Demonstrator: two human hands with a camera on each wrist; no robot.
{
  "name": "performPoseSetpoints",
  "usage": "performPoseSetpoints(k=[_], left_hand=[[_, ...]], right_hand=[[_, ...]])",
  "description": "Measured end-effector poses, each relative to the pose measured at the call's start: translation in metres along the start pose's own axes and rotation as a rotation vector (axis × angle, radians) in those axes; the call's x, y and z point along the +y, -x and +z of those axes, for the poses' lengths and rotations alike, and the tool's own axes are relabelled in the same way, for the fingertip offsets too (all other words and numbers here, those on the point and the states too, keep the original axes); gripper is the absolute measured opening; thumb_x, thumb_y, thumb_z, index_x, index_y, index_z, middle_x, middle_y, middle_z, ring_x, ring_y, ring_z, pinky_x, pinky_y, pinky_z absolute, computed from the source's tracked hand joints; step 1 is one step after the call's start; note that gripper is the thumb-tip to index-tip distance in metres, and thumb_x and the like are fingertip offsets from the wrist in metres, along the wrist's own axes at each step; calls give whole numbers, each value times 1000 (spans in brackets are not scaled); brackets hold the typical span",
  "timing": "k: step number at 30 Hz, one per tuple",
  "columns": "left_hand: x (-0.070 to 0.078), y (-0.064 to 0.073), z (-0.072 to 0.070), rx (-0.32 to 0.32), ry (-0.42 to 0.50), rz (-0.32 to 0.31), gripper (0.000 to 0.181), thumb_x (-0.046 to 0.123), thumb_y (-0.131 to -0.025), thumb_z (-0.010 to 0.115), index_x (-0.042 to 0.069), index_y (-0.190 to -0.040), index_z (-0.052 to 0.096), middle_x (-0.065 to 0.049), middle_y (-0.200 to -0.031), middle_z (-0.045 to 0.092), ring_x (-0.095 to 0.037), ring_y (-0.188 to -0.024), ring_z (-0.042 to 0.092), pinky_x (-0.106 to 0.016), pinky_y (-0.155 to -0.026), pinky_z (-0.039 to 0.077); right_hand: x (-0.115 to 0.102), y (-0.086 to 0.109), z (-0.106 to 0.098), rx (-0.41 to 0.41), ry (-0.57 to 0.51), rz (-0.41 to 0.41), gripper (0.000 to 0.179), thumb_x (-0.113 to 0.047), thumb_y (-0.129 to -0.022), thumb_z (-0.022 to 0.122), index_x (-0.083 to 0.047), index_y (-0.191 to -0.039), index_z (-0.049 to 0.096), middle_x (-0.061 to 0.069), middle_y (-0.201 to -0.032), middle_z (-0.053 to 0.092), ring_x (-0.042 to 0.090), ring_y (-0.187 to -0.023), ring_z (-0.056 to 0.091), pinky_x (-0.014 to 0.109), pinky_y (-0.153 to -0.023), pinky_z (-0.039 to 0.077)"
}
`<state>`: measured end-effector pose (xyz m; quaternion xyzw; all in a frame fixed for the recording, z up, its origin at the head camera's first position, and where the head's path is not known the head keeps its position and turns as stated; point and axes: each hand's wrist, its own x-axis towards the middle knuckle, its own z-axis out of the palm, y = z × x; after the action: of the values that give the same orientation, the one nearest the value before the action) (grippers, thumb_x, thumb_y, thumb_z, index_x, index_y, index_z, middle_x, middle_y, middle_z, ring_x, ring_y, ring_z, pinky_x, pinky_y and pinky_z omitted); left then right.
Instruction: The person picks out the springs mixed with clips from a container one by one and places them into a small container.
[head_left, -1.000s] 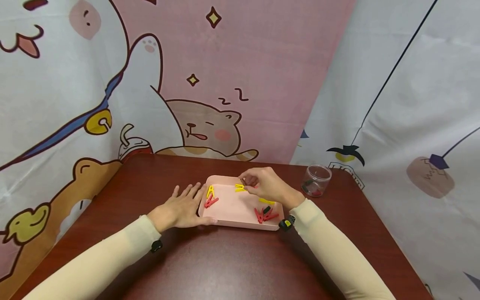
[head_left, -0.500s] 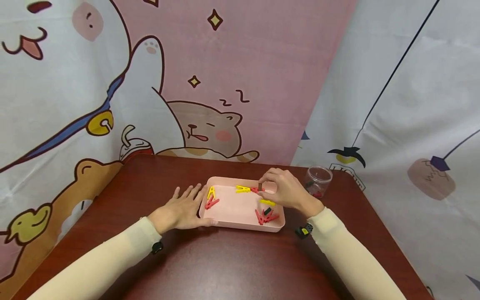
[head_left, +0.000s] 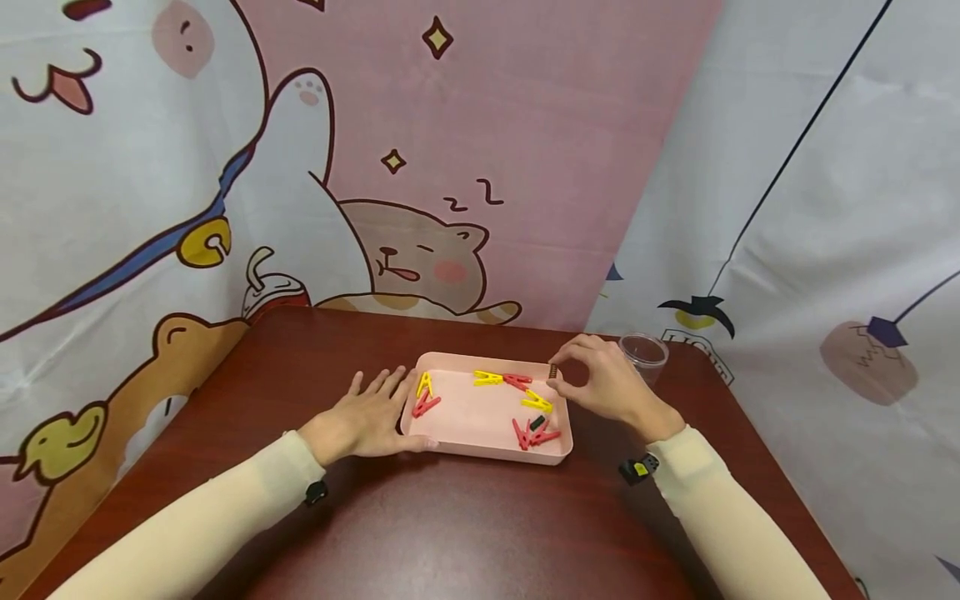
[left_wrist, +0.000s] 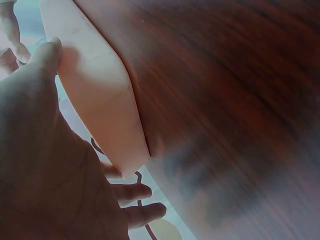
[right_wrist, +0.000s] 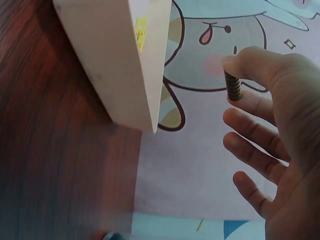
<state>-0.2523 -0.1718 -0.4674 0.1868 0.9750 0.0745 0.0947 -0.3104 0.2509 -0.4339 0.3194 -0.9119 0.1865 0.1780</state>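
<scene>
Between thumb and index fingertip, my right hand (head_left: pixel 609 379) pinches a small bronze-brown ribbed cylinder (right_wrist: pixel 233 88), coiled or threaded in look. In the head view it overlaps the right back corner of the shallow pink tray (head_left: pixel 468 412). The other right fingers are loosely spread. My left hand (head_left: pixel 363 423) lies with straight fingers along the tray's left end, its thumb on the front rim. Inside the tray are several clothespins: a yellow one (head_left: pixel 488 378) beside a red one (head_left: pixel 517 381) at the back, others left and right. A small dark green piece (head_left: pixel 537 423) lies on the red ones at front right.
A clear round jar (head_left: pixel 643 348) stands beyond my right hand, which hides its lower part. The dark red-brown table (head_left: pixel 450 525) reaches back to a printed cloth backdrop (head_left: pixel 555 125).
Moving right across the tray, my right hand has carried the ribbed cylinder from above the back clothespins to the right back corner. My left hand has stayed at the tray's left end.
</scene>
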Motion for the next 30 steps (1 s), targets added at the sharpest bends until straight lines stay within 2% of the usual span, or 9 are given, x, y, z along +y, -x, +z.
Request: performPoseSetpoints(k=[5,8,14,18,27,30], left_hand=[[0,-1,0,0,-4,-2,138,99,-94,58,7,-188,14,-24,-194,23,-53,-178,30,-85,-141,15],[-1,-1,0,0,-6,-1,139,100,-94,57,8,-188,14,-24,-194,23,-52,-179,30,-84,-141,15],[0,-1,0,2,-10,1,138,100,-94,58,8,-188,14,-24,-194,23,-53,-178,30,-85,-140,16],[0,0,-1,4,-9,1,138,99,-95,59,8,-188,14,-24,-194,23,-53,-178,30,-85,-140,16],[2,2,-2,1,-4,1,137,99,-95,58,7,-188,16,-24,-194,23,-53,-178,30,-86,-140,16],[2,3,-3,1,-1,-1,137,98,-95,59,7,-188,16,-24,-194,23,-53,-178,30,-86,-140,16]], right_hand=[[11,10,-7,1,-6,76,32,-30,-95,99,-17,-122,89,3,-125,83,34,-125,75,72,-117,51],[17,15,-11,10,-3,93,32,-31,-95,99,-18,-122,89,3,-126,82,34,-126,75,72,-118,52],[26,23,-20,42,7,102,31,-29,-95,99,-16,-121,88,6,-127,82,37,-125,75,65,-109,60],[30,25,-26,60,21,123,30,-30,-95,98,-18,-120,88,5,-126,83,37,-123,74,63,-106,57],[42,30,-32,120,48,82,26,-27,-93,100,-19,-115,88,2,-116,83,23,-103,75,52,-85,65],[46,31,-34,126,53,89,26,-25,-93,100,-18,-115,89,4,-115,83,24,-100,76,52,-84,65]])
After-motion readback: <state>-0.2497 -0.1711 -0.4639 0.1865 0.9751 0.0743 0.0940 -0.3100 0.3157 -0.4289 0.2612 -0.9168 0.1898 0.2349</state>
